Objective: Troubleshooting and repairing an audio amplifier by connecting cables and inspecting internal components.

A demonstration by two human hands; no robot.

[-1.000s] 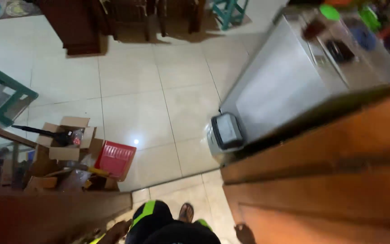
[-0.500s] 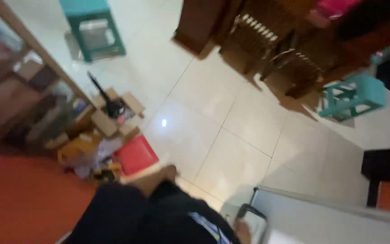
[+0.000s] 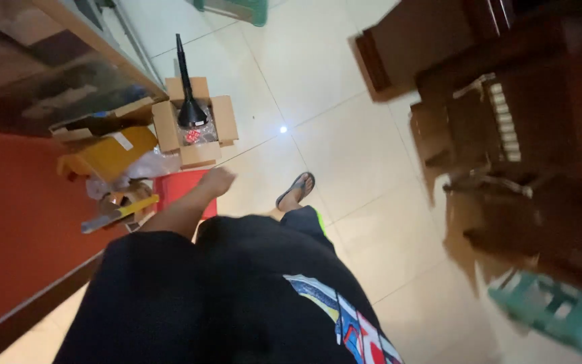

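We look straight down our own front: black shirt with a coloured print (image 3: 345,317) fills the lower frame, pale tiled floor (image 3: 318,128) beyond it.

Left hand (image 3: 218,180): the bare forearm reaches forward and down from the shirt, the hand over the edge of a flat red plastic lid or tray (image 3: 180,189) lying on the floor. It is motion-blurred; fingers look loosely curled and together, but we cannot tell whether they grip anything or only hover. Nothing is visibly held. Right hand: not in view.

Nearest things: an open brown cardboard box (image 3: 195,125) sits just beyond the hand, flaps folded outward (so its contents are reachable from above). A black plastic funnel (image 3: 186,94) stands in it, wide mouth down in the box, narrow spout up. That is a stable way to park it, resting on the broad end. Its long axis runs from the box toward the top of the frame, spout pointing away from us and slightly left.

To the left of the box: a yellow box-like object (image 3: 106,154), crumpled clear plastic, a roll of tape (image 3: 117,199) and a yellow-handled tool (image 3: 119,212), all crowded against the base of a wooden shelf unit (image 3: 82,61). One sandalled foot (image 3: 296,190) is planted on the tiles right of the hand.

Dark wooden chairs (image 3: 506,135) stand at right, well apart; a green plastic stool (image 3: 560,317) is at lower right
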